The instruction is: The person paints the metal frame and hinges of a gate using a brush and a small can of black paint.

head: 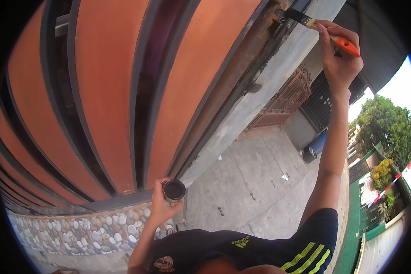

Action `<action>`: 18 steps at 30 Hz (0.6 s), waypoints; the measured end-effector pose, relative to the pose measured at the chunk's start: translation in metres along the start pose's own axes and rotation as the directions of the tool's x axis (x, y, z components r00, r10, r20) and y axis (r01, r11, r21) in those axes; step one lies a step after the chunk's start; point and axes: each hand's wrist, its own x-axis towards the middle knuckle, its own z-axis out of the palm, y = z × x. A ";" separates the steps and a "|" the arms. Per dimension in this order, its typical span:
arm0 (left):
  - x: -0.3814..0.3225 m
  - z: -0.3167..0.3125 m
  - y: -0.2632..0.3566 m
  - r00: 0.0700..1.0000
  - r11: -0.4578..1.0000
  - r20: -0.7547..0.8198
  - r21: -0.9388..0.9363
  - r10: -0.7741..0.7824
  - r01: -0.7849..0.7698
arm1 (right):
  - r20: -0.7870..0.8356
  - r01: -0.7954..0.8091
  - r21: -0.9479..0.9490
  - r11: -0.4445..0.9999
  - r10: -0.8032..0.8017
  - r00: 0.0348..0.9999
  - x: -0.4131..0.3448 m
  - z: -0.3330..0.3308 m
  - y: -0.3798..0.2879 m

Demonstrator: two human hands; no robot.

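Note:
Raised at the upper right, my right hand [340, 58] grips a paintbrush [310, 22] with an orange-tipped handle. Its dark bristles meet a dark metal post [270, 44] beside a rusty hinge or bracket [281, 15]. Low in the middle, my left hand [162, 205] is wrapped around a small can [174, 190] of dark paint, its open top facing up. Orange fence panels [191, 68] with dark grey edges stand left of the post. Along its right side runs a pale concrete pillar [246, 102].
A low wall faced with pebbles [102, 233] supports the fence. Grey concrete paving [253, 181] stretches behind the pillar to a reddish ornamental metal gate [281, 99]. A dark bucket [309, 155] stands near a blue container [318, 142]. Another latch-like metal tab [255, 88] juts from the post.

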 end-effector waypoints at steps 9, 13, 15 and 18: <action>-0.002 0.003 0.003 1.000 0.998 0.004 0.055 0.009 -0.009 | 0.107 0.143 -0.197 0.970 -0.123 0.987 -0.002 0.003 -0.011; -0.002 0.002 0.003 0.999 0.998 -0.022 0.052 0.026 -0.024 | 0.199 0.105 -0.223 0.969 -0.061 0.978 -0.005 0.007 -0.019; -0.002 0.003 0.001 0.999 0.998 -0.020 0.048 0.033 -0.032 | 0.125 0.050 -0.149 0.988 -0.031 0.992 -0.007 0.004 -0.016; 0.000 0.002 0.003 1.000 1.000 -0.009 0.020 0.019 -0.019 | 0.106 0.087 -0.231 0.969 -0.064 0.992 -0.007 0.006 -0.009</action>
